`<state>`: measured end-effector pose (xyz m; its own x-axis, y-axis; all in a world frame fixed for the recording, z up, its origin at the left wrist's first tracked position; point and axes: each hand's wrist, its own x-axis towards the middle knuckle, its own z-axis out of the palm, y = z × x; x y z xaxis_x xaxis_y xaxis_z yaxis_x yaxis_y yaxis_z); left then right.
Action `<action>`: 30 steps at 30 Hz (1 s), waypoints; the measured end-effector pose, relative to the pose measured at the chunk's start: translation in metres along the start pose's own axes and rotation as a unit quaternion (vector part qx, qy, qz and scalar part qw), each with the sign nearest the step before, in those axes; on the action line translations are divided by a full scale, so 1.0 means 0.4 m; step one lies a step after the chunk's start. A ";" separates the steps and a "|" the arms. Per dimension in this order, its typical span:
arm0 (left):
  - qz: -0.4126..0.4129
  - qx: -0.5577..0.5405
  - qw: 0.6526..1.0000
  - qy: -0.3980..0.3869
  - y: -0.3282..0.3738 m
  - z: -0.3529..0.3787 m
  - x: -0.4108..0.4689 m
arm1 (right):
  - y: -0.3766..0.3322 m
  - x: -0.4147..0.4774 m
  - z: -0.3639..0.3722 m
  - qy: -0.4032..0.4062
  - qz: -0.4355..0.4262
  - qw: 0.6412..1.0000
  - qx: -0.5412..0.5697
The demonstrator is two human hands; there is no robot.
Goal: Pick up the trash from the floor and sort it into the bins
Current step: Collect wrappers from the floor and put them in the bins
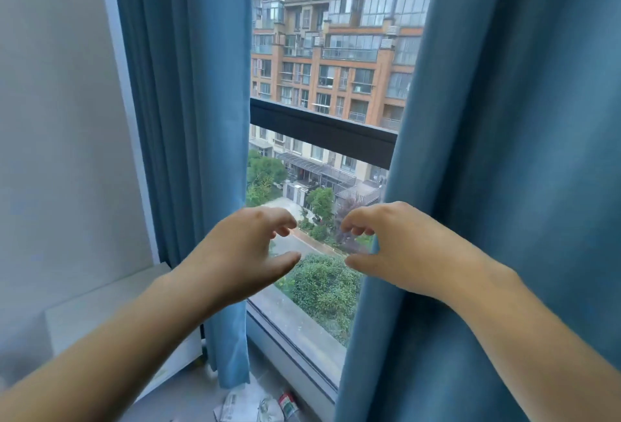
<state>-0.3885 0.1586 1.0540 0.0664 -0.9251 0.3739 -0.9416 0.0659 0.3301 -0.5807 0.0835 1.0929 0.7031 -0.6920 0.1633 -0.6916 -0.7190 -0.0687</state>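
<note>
- Left hand [247, 248] and right hand [395, 246] hover between 2 blue curtains [188, 85], fingers loosely curled, grasping nothing.
- Crumpled paper [243, 405] and a packet [287, 403] lie on the floor [191, 394].

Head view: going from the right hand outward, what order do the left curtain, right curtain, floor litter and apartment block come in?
1. right curtain, right beside the right hand.
2. left curtain, across the gap, on the left.
3. floor litter, low down, at the bottom of the view.
4. apartment block, far outside, in the distance.
</note>
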 end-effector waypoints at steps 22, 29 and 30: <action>-0.275 0.006 0.954 -0.119 -0.504 0.465 0.101 | 0.071 0.545 0.653 -0.202 -0.114 0.972 0.043; -0.328 -0.014 0.933 -0.144 -0.740 0.737 0.039 | 0.037 0.656 1.023 -0.237 -0.119 0.962 0.066; -0.336 -0.017 0.931 -0.145 -0.782 0.789 0.025 | 0.033 0.669 1.090 -0.240 -0.117 0.961 0.070</action>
<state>-0.1976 0.0107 0.6810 0.5391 -0.8240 -0.1745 -0.7087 -0.5557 0.4347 -0.3295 -0.1393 0.7065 0.8552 -0.4359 -0.2805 -0.4999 -0.8368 -0.2235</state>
